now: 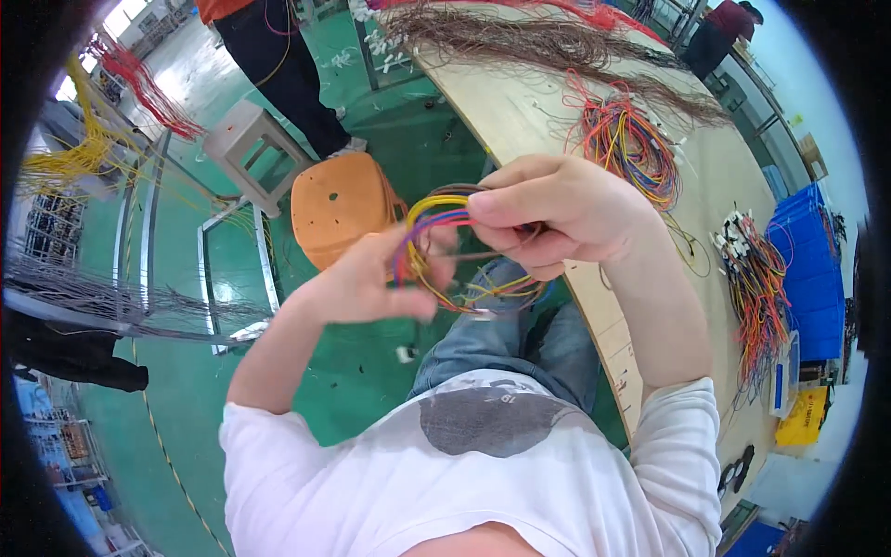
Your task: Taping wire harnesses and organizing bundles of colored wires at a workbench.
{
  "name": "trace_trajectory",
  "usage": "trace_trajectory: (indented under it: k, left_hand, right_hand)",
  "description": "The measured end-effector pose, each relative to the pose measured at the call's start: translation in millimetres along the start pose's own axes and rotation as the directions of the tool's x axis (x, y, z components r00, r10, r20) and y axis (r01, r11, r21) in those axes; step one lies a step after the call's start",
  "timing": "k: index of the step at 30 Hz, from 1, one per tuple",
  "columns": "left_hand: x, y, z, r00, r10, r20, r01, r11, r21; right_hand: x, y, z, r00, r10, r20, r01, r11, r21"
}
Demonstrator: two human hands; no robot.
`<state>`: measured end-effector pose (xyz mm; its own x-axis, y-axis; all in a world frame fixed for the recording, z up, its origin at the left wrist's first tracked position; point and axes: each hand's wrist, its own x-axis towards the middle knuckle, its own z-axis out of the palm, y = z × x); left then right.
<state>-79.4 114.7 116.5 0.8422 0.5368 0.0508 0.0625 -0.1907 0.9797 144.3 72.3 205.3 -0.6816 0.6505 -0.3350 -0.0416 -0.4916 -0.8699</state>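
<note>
Wire bundle, multicoloured loop, held mid-air over the lap, left of the surface. Right hand bent down at the wrist, grip pinching the loop's top. Left hand raised from below, palm up, grip closed on the loop's left side. Orange stool behind. More wires on surface.

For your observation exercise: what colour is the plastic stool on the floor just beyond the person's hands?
The stool is orange, seen best in the head view, beside the left hand.
</note>
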Motion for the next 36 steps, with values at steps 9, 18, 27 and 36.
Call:
trace_trajectory:
  k: [9, 18, 27, 36]
  left_hand:
    - [34.5, 148.8, -124.4, 0.540, 0.829, -0.144, 0.322, -0.046, 0.946]
    - [32.8, 245.5, -139.3, 0.499, 0.828, 0.256, 0.286, -0.436, 0.853]
    - [29.6, 252.8, -139.7, 0.475, 0.855, 0.208, 0.346, -0.399, 0.849]
    - [44.1, 267.4, -122.2, 0.427, 0.885, 0.187, 0.331, -0.345, 0.878]
  right_hand:
    - [49.5, 61.5, -23.7, 0.903, -0.405, -0.143, 0.299, 0.831, -0.470]
    - [80.9, 42.5, 1.7, 0.693, -0.662, -0.285, 0.530, 0.736, -0.421]
    - [46.7, 0.3, -20.2, 0.420, -0.816, -0.397, 0.899, 0.434, 0.060]
    - [62.0, -10.6, 4.6, 0.427, -0.813, -0.397, 0.904, 0.370, 0.214]
